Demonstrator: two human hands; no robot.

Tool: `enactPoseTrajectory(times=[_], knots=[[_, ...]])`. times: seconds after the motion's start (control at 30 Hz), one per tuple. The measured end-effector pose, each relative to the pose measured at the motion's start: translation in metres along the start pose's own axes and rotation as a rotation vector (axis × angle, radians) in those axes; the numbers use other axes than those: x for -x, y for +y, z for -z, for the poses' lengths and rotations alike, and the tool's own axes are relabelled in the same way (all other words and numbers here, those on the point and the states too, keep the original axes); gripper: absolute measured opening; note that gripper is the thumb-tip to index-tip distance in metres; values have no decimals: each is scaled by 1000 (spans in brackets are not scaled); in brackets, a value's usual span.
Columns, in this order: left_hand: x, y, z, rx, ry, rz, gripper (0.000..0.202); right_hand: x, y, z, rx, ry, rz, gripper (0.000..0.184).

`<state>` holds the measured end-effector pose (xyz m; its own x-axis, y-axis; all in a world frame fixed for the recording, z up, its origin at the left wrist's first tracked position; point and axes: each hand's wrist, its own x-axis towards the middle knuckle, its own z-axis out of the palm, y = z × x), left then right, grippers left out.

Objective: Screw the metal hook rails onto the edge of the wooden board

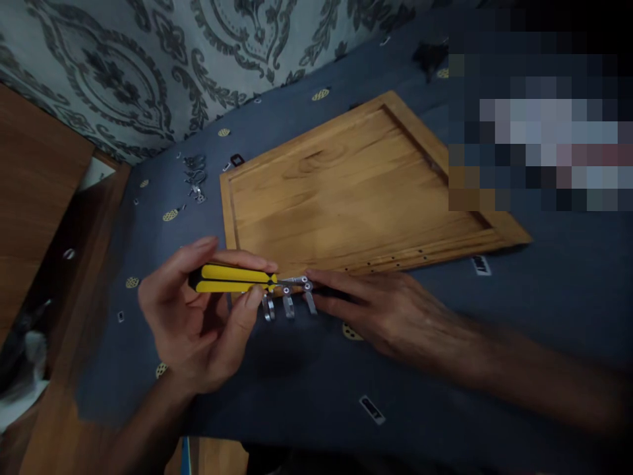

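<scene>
My left hand (202, 323) is closed around a screwdriver (235, 277) with a yellow and black handle. The screwdriver's thin shaft points right, its tip at a small silver metal hook (310, 300) on the near edge of a framed wooden board (336, 204). Two similar hooks (289, 305) sit just left of it, with screw heads showing. From the right, the fingers of my right hand (395, 307) close about the rightmost hook and the board's edge. Small dark holes (393, 258) run along that edge to the right.
A dark blue patterned cloth (306, 396) covers the surface below. Several loose metal hooks (195, 177) lie to the board's left. Behind stands a patterned wall (208, 59); a wooden cabinet (39, 198) is at left. The upper right is pixelated.
</scene>
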<state>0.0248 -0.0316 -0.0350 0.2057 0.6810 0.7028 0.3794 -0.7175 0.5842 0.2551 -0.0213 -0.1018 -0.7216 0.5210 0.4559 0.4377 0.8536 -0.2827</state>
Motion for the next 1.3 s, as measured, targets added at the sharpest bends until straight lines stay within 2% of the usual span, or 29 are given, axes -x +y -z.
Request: enactPoseTrajectory(times=[0.1,0.27,0.53,0.77,0.87,1.03,1.2,1.3], knots=[[3,0,-1,-5,38,-29,65,-1,0,2,2,-35,-11,52],[4,-4,-2,-3,-47,-50,70,-1,0,-1,-11,-16,-1,58],[2,-4,-5,-74,-56,-123,68,0,1,-4,10,-5,-1,55],[5,-7,-1,-134,-86,-154,76,-2,1,-2,17,4,14,52],[1,-5,0,-173,-105,-196,65,-2,1,-1,28,3,5,50],[-9,2,1,-262,-89,-150,41,0,1,-3,20,28,13,48],[-16,4,0,-234,-156,-104,52,2,1,-5,36,20,0,52],[-18,5,-1,-162,-175,-21,58,1,1,-5,58,29,12,54]])
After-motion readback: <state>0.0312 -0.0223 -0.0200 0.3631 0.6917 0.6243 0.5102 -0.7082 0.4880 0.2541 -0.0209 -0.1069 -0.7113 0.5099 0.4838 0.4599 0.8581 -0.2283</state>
